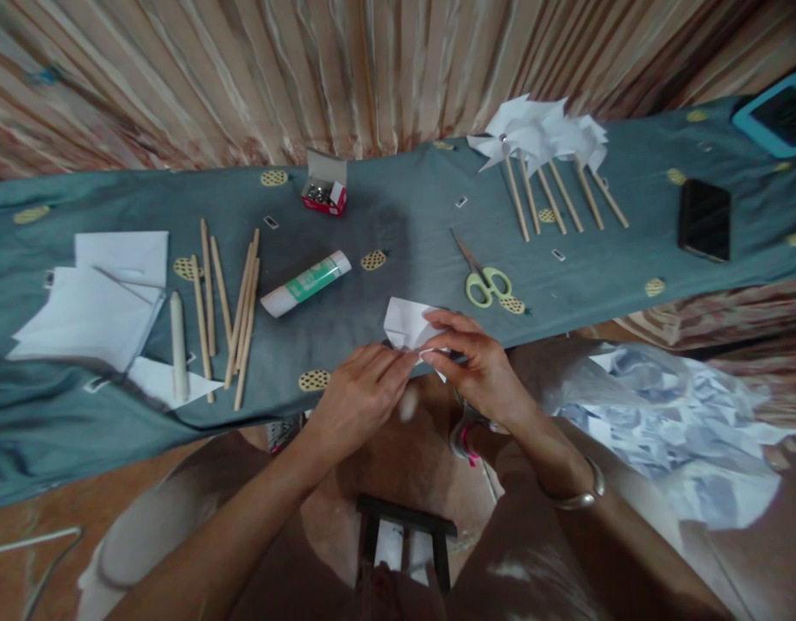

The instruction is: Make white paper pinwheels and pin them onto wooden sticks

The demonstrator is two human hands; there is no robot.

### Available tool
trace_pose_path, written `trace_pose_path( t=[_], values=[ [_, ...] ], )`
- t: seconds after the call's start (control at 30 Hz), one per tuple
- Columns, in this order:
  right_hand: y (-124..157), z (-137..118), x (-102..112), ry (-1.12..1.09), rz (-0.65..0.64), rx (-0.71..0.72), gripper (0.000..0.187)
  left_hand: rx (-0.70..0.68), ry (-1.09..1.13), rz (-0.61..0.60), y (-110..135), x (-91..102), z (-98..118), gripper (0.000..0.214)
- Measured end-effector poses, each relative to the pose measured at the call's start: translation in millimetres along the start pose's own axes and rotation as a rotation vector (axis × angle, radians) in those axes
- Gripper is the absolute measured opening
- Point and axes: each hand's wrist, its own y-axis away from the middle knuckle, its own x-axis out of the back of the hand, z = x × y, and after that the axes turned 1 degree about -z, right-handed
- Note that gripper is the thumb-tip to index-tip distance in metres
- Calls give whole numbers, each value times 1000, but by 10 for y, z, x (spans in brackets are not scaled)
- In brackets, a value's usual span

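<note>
Both hands meet at the table's near edge around a small piece of folded white paper (407, 319). My left hand (368, 388) closes its fingertips on the paper's lower left side. With thumb and fingers bent, my right hand (475, 358) pinches the right side of the same paper. Part of the paper is covered by the fingers. Just beyond my right hand lie scissors (480, 283) with light green handles, blades pointing away. A glue stick (307, 283) with a green label rests up and left of my left hand.
At the left are white paper sheets (93, 310), several wooden sticks (217, 293) and a pale candle-like rod (178, 345). A red box of metal pins (324, 197) stands at the back. Paper pinwheels (533, 134), a phone (705, 220) and a bag of paper pieces (682, 431) are rightward.
</note>
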Motion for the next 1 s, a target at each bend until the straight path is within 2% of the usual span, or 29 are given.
trace_pose_path(
  t=[0.2, 0.4, 0.7, 1.0],
  values=[
    [-10, -10, -58, 66, 51, 40, 8, -59, 40, -21, 21, -22, -9, 23],
    [-6, 2, -70, 103, 76, 46, 3, -29, 59, -40, -3, -11, 2, 16],
    [10, -9, -84, 102, 127, 50, 8, 1, 120, -9, -17, -42, 2, 16],
    [26, 2, -80, 109, 122, 52, 9, 41, 178, -38, -4, -86, -25, 17]
  ],
)
